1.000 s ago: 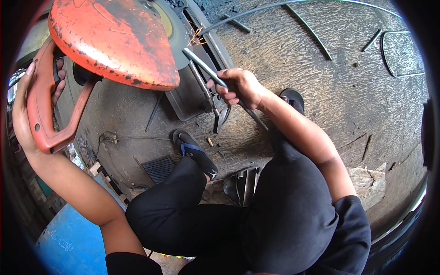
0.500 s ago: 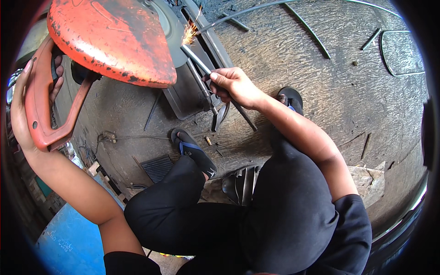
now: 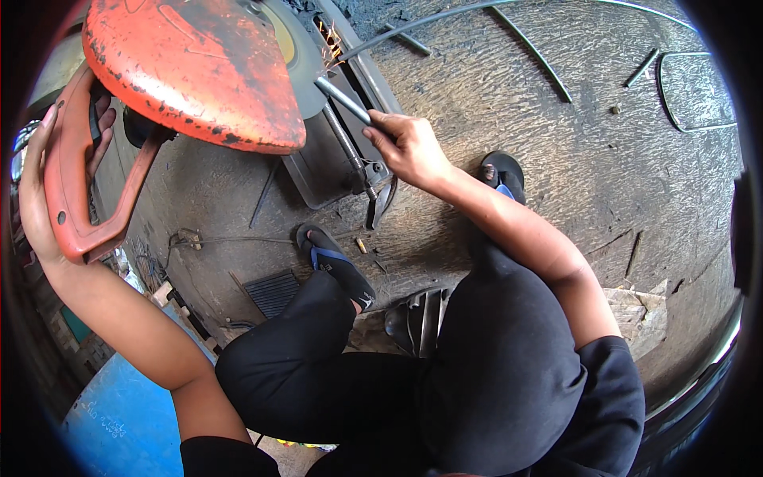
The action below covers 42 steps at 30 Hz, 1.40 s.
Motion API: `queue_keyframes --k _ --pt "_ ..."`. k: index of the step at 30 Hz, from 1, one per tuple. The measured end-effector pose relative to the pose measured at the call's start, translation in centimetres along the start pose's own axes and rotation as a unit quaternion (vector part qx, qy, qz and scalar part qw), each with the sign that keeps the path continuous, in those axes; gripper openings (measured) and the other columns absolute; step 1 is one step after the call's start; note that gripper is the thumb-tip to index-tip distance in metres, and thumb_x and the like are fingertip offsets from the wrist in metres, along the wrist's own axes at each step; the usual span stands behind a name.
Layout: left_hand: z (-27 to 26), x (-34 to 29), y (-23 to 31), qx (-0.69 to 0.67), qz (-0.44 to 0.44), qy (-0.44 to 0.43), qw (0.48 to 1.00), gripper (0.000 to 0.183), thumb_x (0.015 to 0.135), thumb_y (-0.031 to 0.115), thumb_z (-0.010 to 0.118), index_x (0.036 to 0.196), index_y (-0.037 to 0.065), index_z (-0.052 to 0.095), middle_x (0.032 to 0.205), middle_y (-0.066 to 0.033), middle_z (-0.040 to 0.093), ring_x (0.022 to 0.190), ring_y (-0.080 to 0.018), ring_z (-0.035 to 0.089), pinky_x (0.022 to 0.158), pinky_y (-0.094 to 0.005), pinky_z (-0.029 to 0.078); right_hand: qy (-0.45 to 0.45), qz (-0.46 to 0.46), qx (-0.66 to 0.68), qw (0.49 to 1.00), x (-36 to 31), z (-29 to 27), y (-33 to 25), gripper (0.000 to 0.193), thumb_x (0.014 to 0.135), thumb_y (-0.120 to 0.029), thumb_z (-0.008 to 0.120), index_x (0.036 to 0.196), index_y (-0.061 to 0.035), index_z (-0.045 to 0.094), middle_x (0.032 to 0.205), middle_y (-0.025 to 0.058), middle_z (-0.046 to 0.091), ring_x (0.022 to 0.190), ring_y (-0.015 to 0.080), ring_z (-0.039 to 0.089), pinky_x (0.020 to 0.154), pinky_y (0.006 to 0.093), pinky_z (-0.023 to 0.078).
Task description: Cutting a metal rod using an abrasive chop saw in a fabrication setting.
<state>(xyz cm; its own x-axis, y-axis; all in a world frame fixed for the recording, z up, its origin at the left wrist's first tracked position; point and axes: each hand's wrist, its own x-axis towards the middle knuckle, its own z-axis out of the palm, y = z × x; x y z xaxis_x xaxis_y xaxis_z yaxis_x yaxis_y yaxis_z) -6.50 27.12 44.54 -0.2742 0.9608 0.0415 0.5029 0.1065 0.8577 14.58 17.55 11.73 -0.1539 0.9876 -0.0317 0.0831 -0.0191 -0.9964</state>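
My left hand (image 3: 99,131) is closed around the orange handle (image 3: 70,159) of a chop saw with a scuffed orange guard (image 3: 191,75). Below the guard's right edge shows the grey cutting disc (image 3: 306,71). A grey metal rod (image 3: 346,102) is gripped in my right hand (image 3: 409,147), its far end at the disc. Thin orange sparks (image 3: 330,44) fly beyond that contact. The saw's dark base and vise screw (image 3: 350,151) lie beneath. What of the rod lies under my right palm is hidden.
Loose metal rods (image 3: 532,52) and a bent wire frame (image 3: 664,95) lie on the worn floor at the right. A cable (image 3: 238,238) runs left of my sandalled foot (image 3: 334,266). A blue surface (image 3: 127,417) is at lower left.
My right hand has shifted slightly and turned on the rod. The dark rod length showing beyond that hand is no longer visible. The sparks are thinner; my left hand stays on the handle.
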Motion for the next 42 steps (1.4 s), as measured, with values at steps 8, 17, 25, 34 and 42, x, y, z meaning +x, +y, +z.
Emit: queue_keyframes --k 8,17,25,34,42 --pt "-2.1 1.0 0.1 0.028 -0.084 -0.087 0.992 0.044 0.093 0.027 0.051 0.121 -0.008 0.051 0.103 -0.0185 0.063 0.088 -0.0203 0.064 0.080 -0.0302 0.053 -0.138 0.265 0.457 0.838 0.9 -1.8 0.3 0.031 0.093 -0.021 0.042 0.099 0.0022 0.062 0.063 0.0012 0.051 0.047 0.0075 0.039 0.042 0.0221 0.030" --pt "-0.9 0.1 -0.4 0.014 -0.015 -0.040 0.999 0.045 0.094 0.025 0.048 0.123 -0.009 0.050 0.106 -0.0197 0.063 0.090 -0.0231 0.064 0.083 -0.0323 0.054 -0.192 0.273 0.468 0.818 0.3 -0.6 -0.4 0.027 0.097 -0.024 0.048 0.100 -0.0013 0.063 0.067 -0.0010 0.051 0.052 0.0066 0.041 0.044 0.0211 0.032" --pt "-0.8 0.3 -0.4 0.032 0.012 -0.022 0.999 0.045 0.094 0.024 0.046 0.124 -0.009 0.050 0.113 -0.0225 0.060 0.093 -0.0248 0.065 0.084 -0.0349 0.054 -0.142 0.201 0.300 0.922 0.1 0.0 -0.6 0.026 0.097 -0.022 0.052 0.099 0.0003 0.065 0.065 -0.0030 0.055 0.051 0.0056 0.045 0.046 0.0239 0.038" --pt "0.9 -0.7 0.2 0.034 0.011 0.001 0.999 0.048 0.093 0.026 0.048 0.126 -0.009 0.049 0.112 -0.0194 0.062 0.092 -0.0237 0.064 0.087 -0.0338 0.052 0.015 -0.052 -0.012 0.998 0.0 0.8 0.0 0.023 0.093 -0.020 0.055 0.092 -0.0004 0.067 0.061 0.0008 0.058 0.049 0.0047 0.043 0.045 0.0239 0.036" --pt "-2.3 1.3 0.4 0.055 -0.096 -0.107 0.988 0.047 0.093 0.027 0.052 0.124 -0.007 0.050 0.103 -0.0177 0.064 0.084 -0.0159 0.064 0.077 -0.0246 0.051 -0.056 0.237 0.437 0.866 0.9 -0.5 0.3 0.026 0.087 -0.015 0.043 0.088 0.0026 0.062 0.068 0.0059 0.061 0.052 0.0075 0.048 0.048 0.0222 0.039"
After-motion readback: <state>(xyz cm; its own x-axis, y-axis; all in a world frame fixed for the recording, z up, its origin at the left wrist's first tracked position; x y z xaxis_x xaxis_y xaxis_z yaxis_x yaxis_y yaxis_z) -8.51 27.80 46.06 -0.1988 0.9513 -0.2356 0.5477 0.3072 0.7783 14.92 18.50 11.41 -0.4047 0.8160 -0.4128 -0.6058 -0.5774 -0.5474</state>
